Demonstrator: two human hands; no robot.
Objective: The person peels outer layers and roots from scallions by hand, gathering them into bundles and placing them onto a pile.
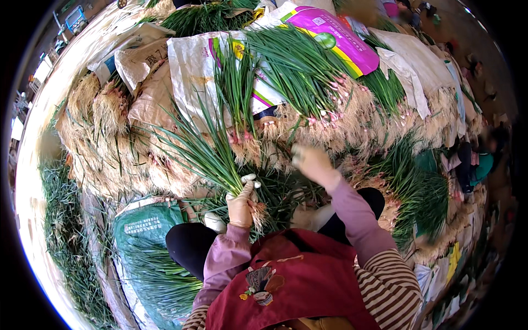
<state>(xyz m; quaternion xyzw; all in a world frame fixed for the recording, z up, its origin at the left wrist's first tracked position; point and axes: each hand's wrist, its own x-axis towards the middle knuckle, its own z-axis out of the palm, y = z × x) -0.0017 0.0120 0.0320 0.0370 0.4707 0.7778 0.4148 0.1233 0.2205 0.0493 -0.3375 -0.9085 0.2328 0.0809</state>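
Note:
My left hand [240, 210] is closed around the root end of a bunch of spring onions [212, 159]. Their long green leaves fan out to the upper left, and the pale stringy roots hang below the fist. White covers show on some of its fingertips. To the right, my right hand [314, 165] is raised in front of the root ends of the pile, its fingers smeared by motion. Whether it holds anything cannot be made out. Beyond the hands, a small bunch of spring onions [236, 91] and a larger pink-bulbed bunch [308, 77] lie on printed sacks.
A white sack [190, 77] and a purple printed sack [335, 38] cover the stacked onions. More onions lie on a green sack [146, 217] at the left and in a heap [421, 192] at the right. Loose leaves [66, 231] litter the far left floor.

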